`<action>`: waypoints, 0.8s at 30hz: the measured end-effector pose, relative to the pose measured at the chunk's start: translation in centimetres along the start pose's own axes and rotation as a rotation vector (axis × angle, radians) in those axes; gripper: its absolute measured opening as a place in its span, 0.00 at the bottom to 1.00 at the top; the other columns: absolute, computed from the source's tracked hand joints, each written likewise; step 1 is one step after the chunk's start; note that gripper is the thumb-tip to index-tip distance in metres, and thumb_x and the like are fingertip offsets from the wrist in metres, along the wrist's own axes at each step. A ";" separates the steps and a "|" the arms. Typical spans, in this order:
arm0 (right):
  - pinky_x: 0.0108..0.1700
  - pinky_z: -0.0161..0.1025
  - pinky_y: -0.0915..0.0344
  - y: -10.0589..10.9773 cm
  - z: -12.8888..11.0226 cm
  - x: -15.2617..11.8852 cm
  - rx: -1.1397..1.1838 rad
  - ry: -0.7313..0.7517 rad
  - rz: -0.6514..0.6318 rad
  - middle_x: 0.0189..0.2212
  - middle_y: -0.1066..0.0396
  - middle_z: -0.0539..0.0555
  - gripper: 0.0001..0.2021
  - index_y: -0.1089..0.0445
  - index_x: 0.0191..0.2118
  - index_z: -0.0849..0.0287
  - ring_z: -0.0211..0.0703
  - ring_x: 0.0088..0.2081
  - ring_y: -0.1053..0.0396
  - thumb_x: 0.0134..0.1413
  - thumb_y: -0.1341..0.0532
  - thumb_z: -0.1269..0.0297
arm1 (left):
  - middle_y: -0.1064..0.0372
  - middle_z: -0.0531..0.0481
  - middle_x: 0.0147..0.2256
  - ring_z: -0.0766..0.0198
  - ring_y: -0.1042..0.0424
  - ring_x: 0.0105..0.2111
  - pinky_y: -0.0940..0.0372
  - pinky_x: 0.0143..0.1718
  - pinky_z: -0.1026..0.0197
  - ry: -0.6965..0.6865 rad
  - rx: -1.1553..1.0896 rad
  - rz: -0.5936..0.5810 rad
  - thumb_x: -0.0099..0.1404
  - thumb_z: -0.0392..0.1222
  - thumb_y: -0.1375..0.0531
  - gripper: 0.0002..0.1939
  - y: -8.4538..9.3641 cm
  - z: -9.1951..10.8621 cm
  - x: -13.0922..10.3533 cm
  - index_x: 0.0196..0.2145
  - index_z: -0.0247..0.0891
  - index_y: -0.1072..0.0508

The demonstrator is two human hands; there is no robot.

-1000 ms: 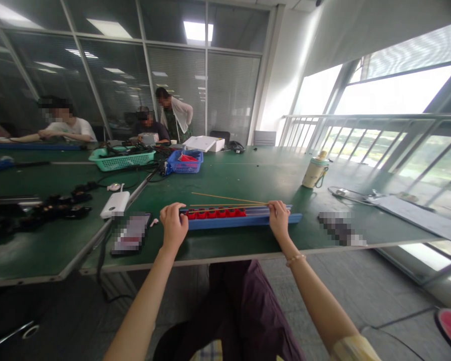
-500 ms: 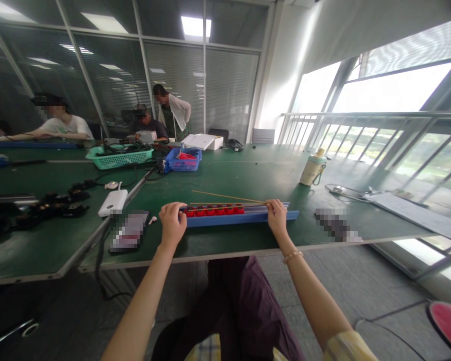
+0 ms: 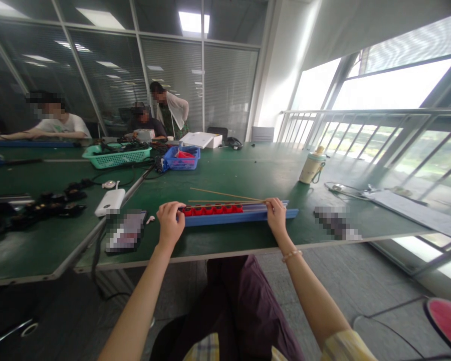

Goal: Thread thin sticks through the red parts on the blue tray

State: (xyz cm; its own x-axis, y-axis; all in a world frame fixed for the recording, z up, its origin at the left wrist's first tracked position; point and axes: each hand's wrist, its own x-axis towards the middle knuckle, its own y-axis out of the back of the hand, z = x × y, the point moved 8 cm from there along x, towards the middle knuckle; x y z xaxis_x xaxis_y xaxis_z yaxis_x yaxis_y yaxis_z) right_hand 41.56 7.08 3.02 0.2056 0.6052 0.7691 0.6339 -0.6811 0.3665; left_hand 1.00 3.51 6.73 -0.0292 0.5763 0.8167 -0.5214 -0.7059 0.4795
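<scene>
Only the head view is shifting slightly since the earlier frame; the blue rail (image 3: 244,216) is lying on the green worktop (image 3: 225,240), red blocks (image 3: 208,210) sitting in a row along its left part. The left hand (image 3: 171,220) is curling at the rail's left end, its exact grip hidden. The right hand (image 3: 276,215) is pinching thin sticks (image 3: 225,194) near the rail's right end. Left of the hands, a phone (image 3: 126,233) is lying; a bottle (image 3: 311,169) is standing beyond, to the right.

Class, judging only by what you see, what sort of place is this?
Probably an office room used as a shared workspace: a glass partition stands behind large green tables, and a green basket holds dark items.
</scene>
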 end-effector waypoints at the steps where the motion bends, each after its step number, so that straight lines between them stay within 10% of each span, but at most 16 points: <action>1: 0.46 0.43 0.43 0.0 0.0 0.0 -0.005 0.000 -0.005 0.35 0.28 0.54 0.12 0.30 0.34 0.55 0.48 0.40 0.35 0.64 0.49 0.62 | 0.26 0.47 0.42 0.52 0.34 0.47 0.42 0.50 0.50 0.000 0.002 -0.002 0.63 0.31 0.48 0.13 0.0 0.0 0.0 0.40 0.41 0.25; 24: 0.45 0.44 0.39 0.4 -0.2 0.1 0.045 0.018 0.018 0.35 0.26 0.55 0.12 0.28 0.34 0.55 0.48 0.39 0.33 0.64 0.47 0.60 | 0.25 0.48 0.42 0.52 0.35 0.48 0.44 0.51 0.48 -0.043 0.025 -0.068 0.65 0.33 0.47 0.15 -0.3 1.0 -0.1 0.38 0.45 0.21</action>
State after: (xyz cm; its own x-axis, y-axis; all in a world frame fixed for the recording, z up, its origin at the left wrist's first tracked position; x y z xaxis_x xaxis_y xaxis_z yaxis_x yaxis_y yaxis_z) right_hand 41.73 6.77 3.35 0.2046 0.5851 0.7847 0.6629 -0.6727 0.3287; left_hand 2.01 3.31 6.81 0.0426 0.6057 0.7945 -0.4990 -0.6760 0.5422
